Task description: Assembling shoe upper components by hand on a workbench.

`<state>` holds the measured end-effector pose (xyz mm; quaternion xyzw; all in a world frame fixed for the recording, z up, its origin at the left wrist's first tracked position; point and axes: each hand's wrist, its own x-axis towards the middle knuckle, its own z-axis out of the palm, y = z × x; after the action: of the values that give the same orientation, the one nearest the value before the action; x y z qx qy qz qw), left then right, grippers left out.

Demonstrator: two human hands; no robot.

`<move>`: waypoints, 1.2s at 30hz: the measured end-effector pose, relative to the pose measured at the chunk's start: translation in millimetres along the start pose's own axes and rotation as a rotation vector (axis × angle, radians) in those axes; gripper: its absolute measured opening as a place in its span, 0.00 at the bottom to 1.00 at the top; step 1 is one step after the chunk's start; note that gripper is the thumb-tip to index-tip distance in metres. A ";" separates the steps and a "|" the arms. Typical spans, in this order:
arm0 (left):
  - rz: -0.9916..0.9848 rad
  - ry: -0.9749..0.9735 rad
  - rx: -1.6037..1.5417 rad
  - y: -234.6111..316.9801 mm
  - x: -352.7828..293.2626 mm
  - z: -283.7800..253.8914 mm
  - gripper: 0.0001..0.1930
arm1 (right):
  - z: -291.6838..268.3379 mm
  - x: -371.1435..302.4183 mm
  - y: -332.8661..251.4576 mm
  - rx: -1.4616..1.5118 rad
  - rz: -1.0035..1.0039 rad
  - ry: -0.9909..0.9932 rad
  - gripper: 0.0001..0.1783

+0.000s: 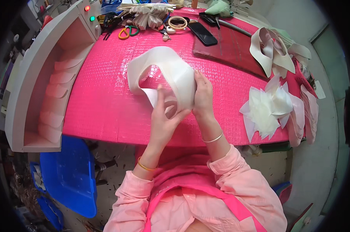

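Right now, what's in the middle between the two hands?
Part of the white curved piece lies between the left hand and the right hand, as the head view shows.

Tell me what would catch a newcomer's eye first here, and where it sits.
The bright pink table covering fills the middle; over it, the left hand holds a white, ring-shaped piece, with the right hand against its side. A blue tub stands out at the lower left.

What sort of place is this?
Probably a small workshop for handwork: a curved white piece is being handled, with layered pale cutouts and scissors on the pink-covered table.
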<state>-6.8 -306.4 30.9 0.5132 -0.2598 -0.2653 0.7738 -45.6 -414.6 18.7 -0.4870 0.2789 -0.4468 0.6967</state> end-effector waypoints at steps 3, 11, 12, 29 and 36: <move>0.121 -0.341 0.529 -0.1 3.2 -20.8 0.11 | 4.7 -1.0 -6.8 0.092 0.018 -0.002 0.16; 0.136 -0.167 0.443 -13.8 -2.5 -11.9 0.08 | 4.3 21.0 4.7 -0.214 -0.060 -0.026 0.22; 0.080 -0.166 0.350 -15.1 -2.1 -13.5 0.09 | 4.3 29.9 5.4 -0.111 0.083 -0.025 0.24; 0.240 0.095 0.899 24.7 72.3 -84.3 0.07 | 63.3 13.9 18.8 -0.544 -0.477 -0.473 0.11; 0.313 0.319 1.007 -14.0 55.5 -98.2 0.31 | 88.2 4.7 65.9 -0.676 -0.575 -0.426 0.12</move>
<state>97.6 -284.2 -8.1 0.8090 -0.3073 0.0912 0.4927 52.3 -372.6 -9.6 -0.8236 0.1140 -0.3962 0.3896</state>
